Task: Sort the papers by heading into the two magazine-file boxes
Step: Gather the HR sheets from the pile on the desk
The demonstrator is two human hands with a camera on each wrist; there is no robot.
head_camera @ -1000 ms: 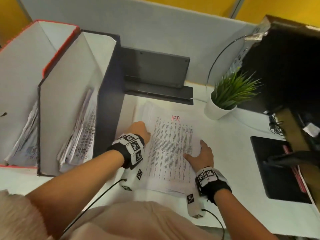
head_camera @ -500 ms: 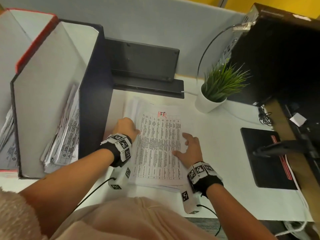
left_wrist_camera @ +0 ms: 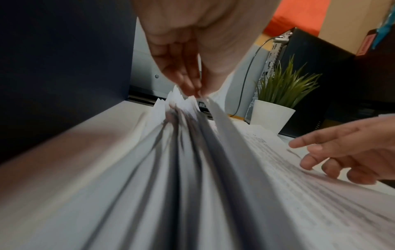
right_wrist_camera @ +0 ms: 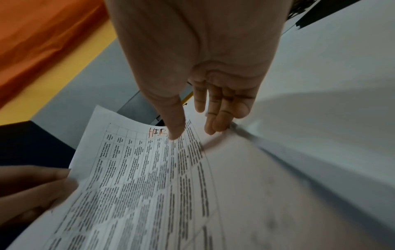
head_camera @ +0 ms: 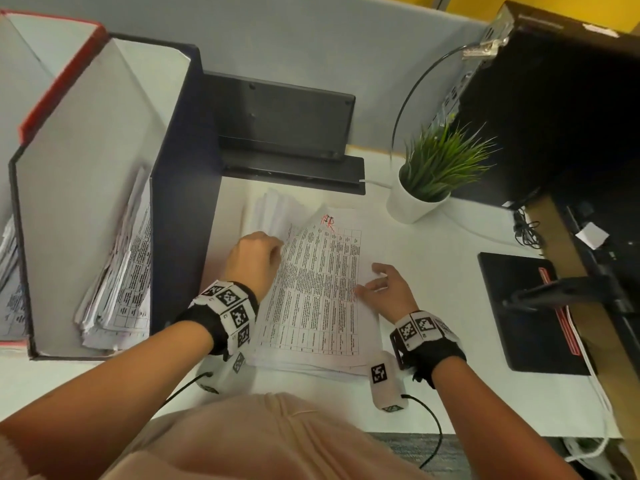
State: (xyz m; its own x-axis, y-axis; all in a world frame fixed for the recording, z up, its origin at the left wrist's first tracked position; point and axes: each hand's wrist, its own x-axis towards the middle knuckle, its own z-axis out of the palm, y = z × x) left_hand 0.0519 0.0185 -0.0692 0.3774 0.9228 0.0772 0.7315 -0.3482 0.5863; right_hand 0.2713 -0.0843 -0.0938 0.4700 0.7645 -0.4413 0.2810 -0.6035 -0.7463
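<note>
My left hand [head_camera: 254, 261] has its fingers curled, pinching the far left corner of the top sheet [head_camera: 318, 282] and peeling it up off the paper stack [head_camera: 277, 209]. From the left wrist cam you can see the fingertips [left_wrist_camera: 190, 88] clamped right on the fanned page edges, pretty blurry though. The sheet is a printed table with a red handwritten heading [head_camera: 327, 220], looks like "HR" but I can't read it for sure.

My right hand [head_camera: 384, 289] is loose and open, fingers spread and only slightly bent, holding nothing, fingertips resting on the right edge of the sheet. Both forearms come in from the bottom of the head view, wrists low over the desk, palms down.

The stack sits on the white desk [head_camera: 433, 271], just right of the dark blue magazine file [head_camera: 183, 202], which already has papers leaning inside. The red-edged magazine file [head_camera: 59, 81] stands touching it on the left, also with papers in it. Behind the stack is a black stand [head_camera: 284, 116], then a potted plant [head_camera: 436, 168], a PC tower [head_camera: 554, 116] and a grey partition [head_camera: 311, 36].
</note>
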